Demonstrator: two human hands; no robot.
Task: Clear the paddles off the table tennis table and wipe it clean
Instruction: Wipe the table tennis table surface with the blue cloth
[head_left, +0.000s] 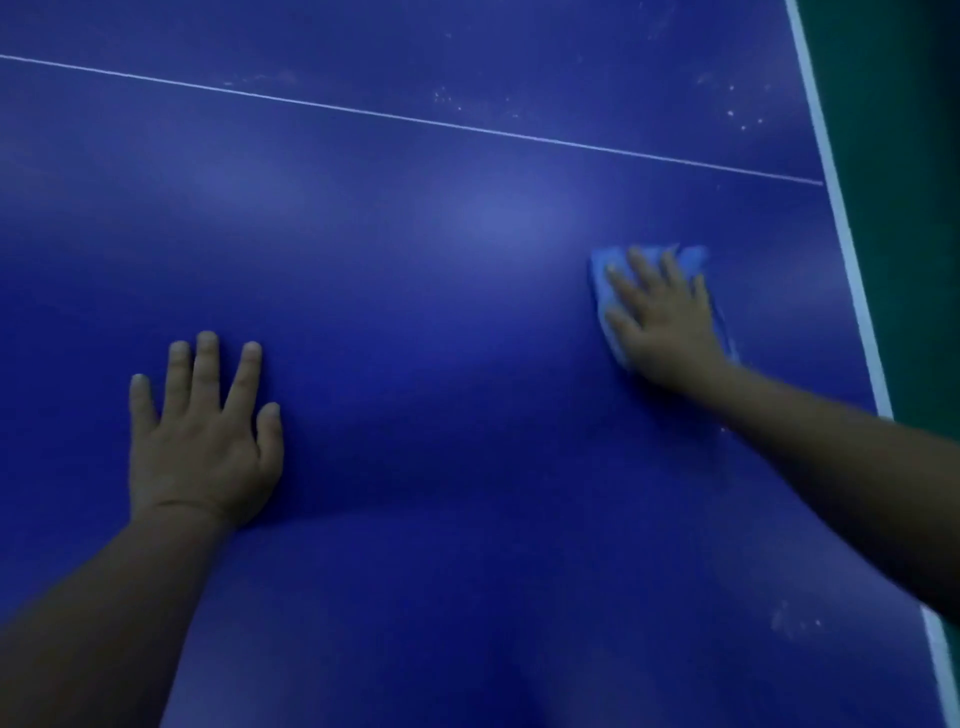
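The blue table tennis table (415, 291) fills the view. My left hand (202, 436) lies flat on it at the lower left, fingers spread and straight. My right hand (662, 322) presses flat on a light blue cloth (605, 283) near the table's right edge; the cloth shows around the fingers and is mostly covered by the hand. No paddle is in view.
A thin white centre line (415, 120) crosses the table from upper left to right. The white edge line (841, 234) runs down the right side, with green floor (909, 156) beyond it. Pale specks and smudges (737, 109) dot the far right surface.
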